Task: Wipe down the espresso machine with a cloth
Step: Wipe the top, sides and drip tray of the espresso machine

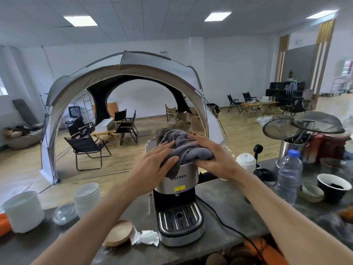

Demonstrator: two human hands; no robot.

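Both hands press a grey cloth [186,147] onto the espresso machine [178,190].

Left hand [152,165] lies flat, fingers spread; right hand [214,155] cups the cloth's edge. Beneath their fingers the machine's top is hidden, its logo half covered.

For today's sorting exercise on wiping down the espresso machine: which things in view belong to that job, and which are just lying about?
Belong to the job:
espresso machine
grey cloth
left hand
right hand

Just lying about:
water bottle
wooden bowl
crumpled paper
stacked white cups
black bowl
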